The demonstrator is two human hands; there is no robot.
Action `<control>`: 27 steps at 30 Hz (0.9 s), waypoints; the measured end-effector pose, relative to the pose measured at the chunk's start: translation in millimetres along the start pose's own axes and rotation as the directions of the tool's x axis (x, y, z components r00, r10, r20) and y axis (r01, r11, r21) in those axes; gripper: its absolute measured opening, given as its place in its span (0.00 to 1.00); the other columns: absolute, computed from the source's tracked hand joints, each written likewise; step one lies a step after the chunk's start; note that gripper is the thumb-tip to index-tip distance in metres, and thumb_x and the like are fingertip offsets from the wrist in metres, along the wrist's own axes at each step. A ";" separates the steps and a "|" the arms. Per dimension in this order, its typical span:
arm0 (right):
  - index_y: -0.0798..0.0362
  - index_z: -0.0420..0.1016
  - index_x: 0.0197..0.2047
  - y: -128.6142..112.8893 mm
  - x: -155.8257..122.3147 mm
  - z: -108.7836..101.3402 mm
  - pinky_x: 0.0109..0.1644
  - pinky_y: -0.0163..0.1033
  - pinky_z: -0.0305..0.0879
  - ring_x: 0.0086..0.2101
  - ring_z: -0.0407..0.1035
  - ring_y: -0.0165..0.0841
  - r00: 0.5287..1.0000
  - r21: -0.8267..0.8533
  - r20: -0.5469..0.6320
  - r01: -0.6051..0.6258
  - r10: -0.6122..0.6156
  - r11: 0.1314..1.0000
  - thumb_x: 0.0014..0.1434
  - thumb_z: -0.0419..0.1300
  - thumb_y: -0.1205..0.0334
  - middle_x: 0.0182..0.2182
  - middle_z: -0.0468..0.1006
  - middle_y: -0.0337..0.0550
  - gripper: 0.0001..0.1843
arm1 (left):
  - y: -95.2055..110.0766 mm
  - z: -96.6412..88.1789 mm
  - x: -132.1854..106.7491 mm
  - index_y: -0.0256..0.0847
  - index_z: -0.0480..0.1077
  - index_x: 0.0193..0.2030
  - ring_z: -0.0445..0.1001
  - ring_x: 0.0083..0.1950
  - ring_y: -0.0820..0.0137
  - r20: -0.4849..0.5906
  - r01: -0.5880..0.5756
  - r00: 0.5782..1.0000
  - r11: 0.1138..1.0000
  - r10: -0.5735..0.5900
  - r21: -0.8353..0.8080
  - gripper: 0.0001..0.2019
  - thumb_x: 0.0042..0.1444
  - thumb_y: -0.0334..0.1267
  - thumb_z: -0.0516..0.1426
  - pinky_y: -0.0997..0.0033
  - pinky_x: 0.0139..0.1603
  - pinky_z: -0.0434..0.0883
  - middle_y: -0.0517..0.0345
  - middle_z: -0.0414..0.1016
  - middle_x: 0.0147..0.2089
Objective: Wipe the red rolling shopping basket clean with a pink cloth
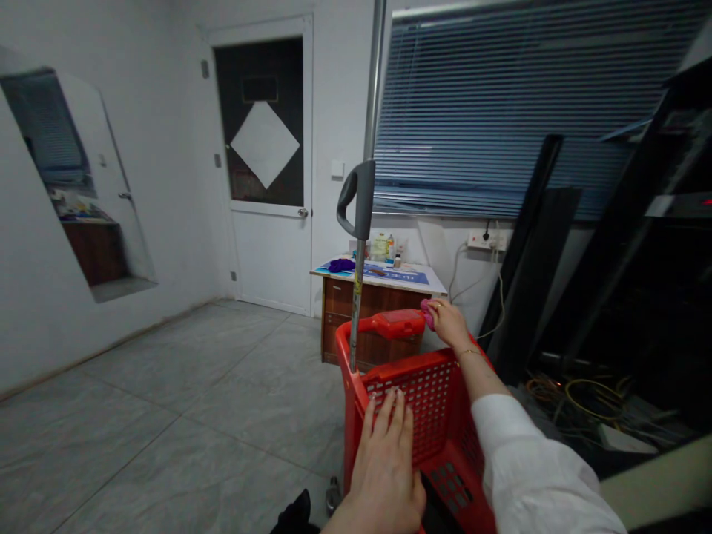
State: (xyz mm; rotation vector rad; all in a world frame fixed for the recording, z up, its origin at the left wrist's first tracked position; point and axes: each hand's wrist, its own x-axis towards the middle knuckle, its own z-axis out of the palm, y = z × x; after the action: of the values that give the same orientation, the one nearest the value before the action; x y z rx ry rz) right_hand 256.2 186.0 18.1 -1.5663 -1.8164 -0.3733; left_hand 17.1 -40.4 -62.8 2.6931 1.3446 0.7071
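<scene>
A red plastic shopping basket cart (349, 415) with perforated walls stands before me. My left hand (386, 456) lies with stretched fingers at its near left rim; whether the palm bears on the rim cannot be seen. At the far side, my right hand (449, 325) is closed on a pink cloth (428, 314), by the right end of the cart's red handle (394, 321). From the cart's far left corner rises a metal pole (371, 111) with a grey grip (364, 200).
Behind the cart is a brown wooden desk (337, 297) with bottles (390, 248) and a purple cloth (341, 265) on top. A white door (272, 256) and a mirror (83, 193) are to the left. Dark panels (523, 252) and loose cables (598, 397) crowd the right side.
</scene>
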 end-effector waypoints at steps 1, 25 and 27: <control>0.52 0.78 0.50 11.3 0.3 -1.0 0.55 0.41 0.60 0.49 0.69 0.37 0.999 -0.011 -0.011 -0.031 0.030 0.999 0.68 0.49 0.62 0.54 0.74 0.52 0.17 | -0.4 -0.8 0.1 0.33 0.50 0.72 0.35 0.77 0.53 0.008 -0.002 1.000 1.000 0.002 -0.002 0.43 0.46 0.34 0.54 0.44 0.75 0.40 0.50 0.34 0.77; 0.46 0.72 0.58 -123.9 -4.5 4.5 0.58 0.45 0.65 0.52 0.68 0.38 0.864 0.030 0.135 0.486 -0.485 0.873 0.64 0.55 0.65 0.58 0.72 0.46 0.20 | 2.4 -17.2 11.5 0.31 0.53 0.71 0.37 0.76 0.55 0.040 0.045 0.998 0.997 -0.043 -0.058 0.37 0.58 0.49 0.52 0.45 0.75 0.36 0.43 0.41 0.76; 0.47 0.73 0.57 -119.1 -6.6 3.2 0.57 0.45 0.65 0.51 0.68 0.38 0.917 0.004 0.101 0.387 -0.386 0.922 0.65 0.53 0.65 0.57 0.73 0.47 0.19 | 2.5 -19.2 10.9 0.31 0.53 0.71 0.37 0.76 0.55 0.058 0.042 0.998 0.998 -0.039 -0.056 0.37 0.58 0.48 0.52 0.45 0.75 0.36 0.44 0.41 0.76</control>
State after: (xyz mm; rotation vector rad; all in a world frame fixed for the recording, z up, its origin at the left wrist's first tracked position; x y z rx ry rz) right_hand 142.4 155.9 37.7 -1.2461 -2.2107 -0.4989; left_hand 16.6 -36.6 -40.9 2.6137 1.3404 0.6498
